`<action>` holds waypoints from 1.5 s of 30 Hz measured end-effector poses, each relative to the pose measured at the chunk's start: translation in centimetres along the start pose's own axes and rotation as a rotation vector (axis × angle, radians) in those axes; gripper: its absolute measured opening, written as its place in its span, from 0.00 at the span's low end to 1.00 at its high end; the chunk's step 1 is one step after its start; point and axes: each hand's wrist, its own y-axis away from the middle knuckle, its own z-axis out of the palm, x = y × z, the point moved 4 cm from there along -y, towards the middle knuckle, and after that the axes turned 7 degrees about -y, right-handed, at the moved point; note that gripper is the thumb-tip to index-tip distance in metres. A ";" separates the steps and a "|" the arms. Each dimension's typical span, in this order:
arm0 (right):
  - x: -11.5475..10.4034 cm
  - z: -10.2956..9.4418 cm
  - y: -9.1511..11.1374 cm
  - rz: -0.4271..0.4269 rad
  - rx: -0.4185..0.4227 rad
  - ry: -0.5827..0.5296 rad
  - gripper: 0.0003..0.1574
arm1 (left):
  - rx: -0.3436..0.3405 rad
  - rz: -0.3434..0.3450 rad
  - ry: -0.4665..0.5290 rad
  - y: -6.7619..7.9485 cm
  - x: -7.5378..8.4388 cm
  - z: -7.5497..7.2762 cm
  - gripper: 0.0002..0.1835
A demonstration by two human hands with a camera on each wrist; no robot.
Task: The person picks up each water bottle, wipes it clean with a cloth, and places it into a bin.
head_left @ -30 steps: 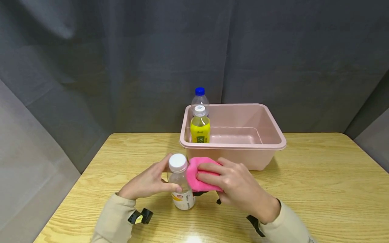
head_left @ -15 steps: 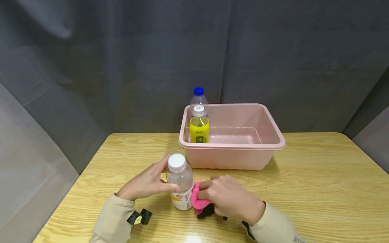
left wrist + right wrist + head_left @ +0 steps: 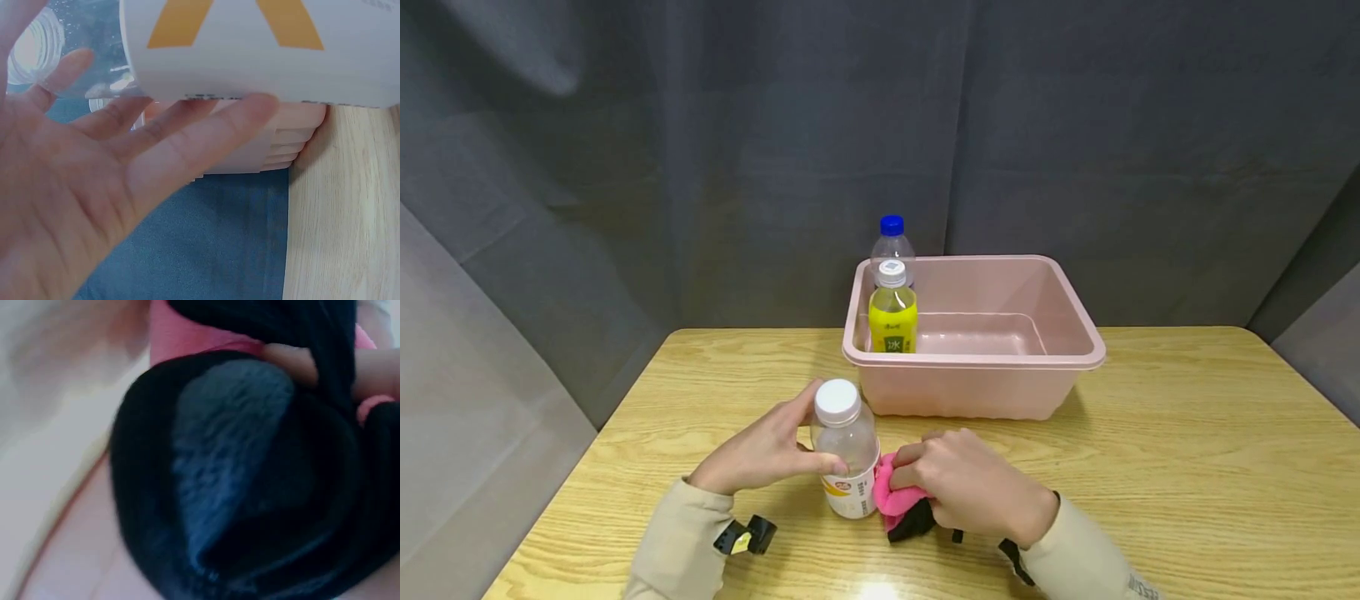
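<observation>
A clear plastic bottle [image 3: 848, 450] with a white cap and a white-and-orange label stands upright on the table. My left hand [image 3: 771, 450] grips it from the left, thumb across its near side and fingers behind. In the left wrist view the label of the bottle [image 3: 250, 56] fills the top, with the fingers of my left hand [image 3: 156, 150] against it. To the bottle's right, my right hand [image 3: 973, 487] holds a bunched pink and black cloth [image 3: 898, 498] against the lower label. Black folds of the cloth [image 3: 237, 469] cover most of the right wrist view.
A pink plastic tub [image 3: 973, 392] stands behind the hands on the wooden table [image 3: 1187, 467]. Inside it, at the left, are a yellow-labelled bottle [image 3: 892, 321] with a white cap and a clear bottle with a blue cap [image 3: 892, 226]. A grey curtain [image 3: 775, 167] hangs behind.
My right hand has brought the cloth down from beside the bottle's neck to its lower label, its black side now showing. The left hand and bottle have stayed in place.
</observation>
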 end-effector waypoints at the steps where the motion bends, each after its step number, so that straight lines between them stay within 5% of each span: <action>1: 0.1 -0.5 0.1 0.001 0.027 -0.009 0.29 | 0.000 0.001 -0.003 0.0 0.0 0.0 0.38; 11: -0.5 -4.6 1.2 -0.167 0.515 0.075 0.39 | -0.004 0.023 0.003 -0.1 0.1 0.0 0.37; 16: -0.8 -5.0 1.1 -0.204 0.622 0.075 0.35 | -0.007 0.030 0.019 -0.1 0.1 0.0 0.37; 29: -0.7 -4.6 1.1 -0.202 0.538 0.080 0.43 | -0.004 0.026 0.019 -0.1 0.0 0.1 0.37; 36: -0.6 -4.0 1.0 -0.167 0.454 0.060 0.38 | -0.003 0.025 0.006 0.1 0.1 0.0 0.37; 45: -0.8 -1.7 0.4 -0.060 0.188 0.115 0.28 | 0.000 -0.003 -0.006 0.2 0.1 0.0 0.38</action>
